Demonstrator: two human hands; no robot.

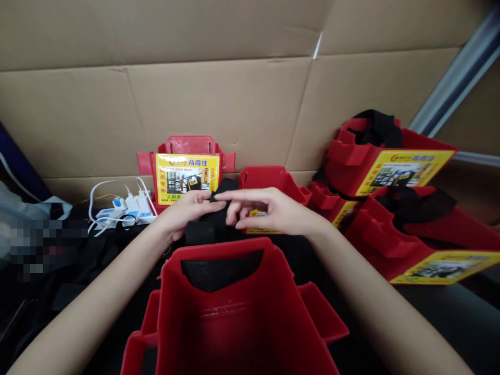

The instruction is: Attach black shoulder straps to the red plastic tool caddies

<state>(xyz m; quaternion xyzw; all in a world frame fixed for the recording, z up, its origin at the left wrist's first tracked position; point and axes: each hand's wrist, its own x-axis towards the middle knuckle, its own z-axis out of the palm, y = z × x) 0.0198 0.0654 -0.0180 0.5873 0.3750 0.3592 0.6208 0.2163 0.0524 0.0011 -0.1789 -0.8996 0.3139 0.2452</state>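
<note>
A red fabric tool pouch [234, 317] with a black mesh pocket stands open right in front of me. Above its far rim my left hand [187, 211] and my right hand [269, 208] meet on a black strap [207, 221]. My left hand's fingers close around the strap. The fingers of my right hand are curled and pinch the strap's upper end, with the index finger stretched out towards the left hand. Both forearms reach in from the lower corners.
More red pouches with yellow labels stand behind [187, 174] and lie stacked at the right [390, 161], some with black straps. A white power strip with cables [125, 208] sits at the left. A cardboard wall [234, 94] closes the back. Dark fabric [58, 271] lies at the left.
</note>
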